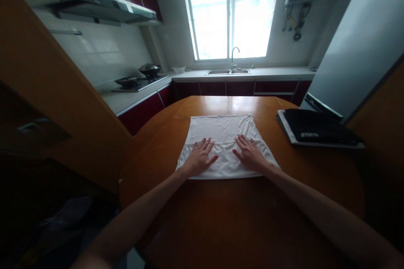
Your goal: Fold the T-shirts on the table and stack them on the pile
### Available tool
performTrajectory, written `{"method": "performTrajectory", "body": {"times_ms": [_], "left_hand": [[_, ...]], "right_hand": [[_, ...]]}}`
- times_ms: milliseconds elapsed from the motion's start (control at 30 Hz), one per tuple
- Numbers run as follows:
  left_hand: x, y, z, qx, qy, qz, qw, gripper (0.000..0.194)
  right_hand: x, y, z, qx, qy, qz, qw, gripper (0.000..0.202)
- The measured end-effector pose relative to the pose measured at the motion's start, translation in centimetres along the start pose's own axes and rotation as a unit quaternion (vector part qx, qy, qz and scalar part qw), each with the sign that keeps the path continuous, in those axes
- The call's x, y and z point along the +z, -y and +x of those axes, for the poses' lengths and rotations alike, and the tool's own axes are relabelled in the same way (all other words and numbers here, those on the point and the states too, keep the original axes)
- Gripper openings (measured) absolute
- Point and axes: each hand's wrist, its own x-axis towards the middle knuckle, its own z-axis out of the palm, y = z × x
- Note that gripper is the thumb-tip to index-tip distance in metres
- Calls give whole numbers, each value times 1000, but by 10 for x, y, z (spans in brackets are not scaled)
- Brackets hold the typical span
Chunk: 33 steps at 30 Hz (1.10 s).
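Note:
A white cloth garment (221,128), folded into a rough rectangle, lies on the wooden table. A fold edge runs across its middle. Flat on its left half rests my left hand (200,157), fingers stretched out and thumb spread to the side. My right hand (251,154) presses on the right half in the same way, its fingertips near the fold edge. Neither hand grips the fabric. Small wrinkles show around both hands and along the garment's right side.
The round wooden table (151,147) has a stack of folded dark and white clothes (315,128) on its right. Behind stand a counter with a sink (227,72) and a stove with pans (150,69). A fridge (353,46) rises at the right.

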Motion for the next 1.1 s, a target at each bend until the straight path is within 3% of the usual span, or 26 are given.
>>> {"method": "performTrajectory", "body": {"times_ms": [167, 333, 533, 700, 867, 967, 1100], "left_hand": [[3, 3, -1, -36, 30, 2, 999, 82], [6, 10, 0, -62, 11, 1, 998, 84], [3, 18, 2, -81, 11, -16, 997, 76], [-23, 60, 5, -105, -66, -26, 992, 55], [-38, 105, 2, -159, -43, -38, 986, 33], [-39, 112, 2, -174, -59, -99, 978, 25], [-40, 109, 2, -149, -67, -154, 975, 26]], "right_hand": [[0, -10, 2, 42, 24, -5, 999, 71], [-3, -28, 3, 72, 0, -17, 997, 71], [-3, -47, 6, 115, 22, -11, 993, 68], [-17, -64, 13, 149, -67, -15, 987, 45], [-29, -100, 16, 220, -58, 6, 974, 29], [-30, -113, 16, 226, -58, 73, 970, 23], [-31, -116, 16, 211, -71, 109, 969, 15]]}}
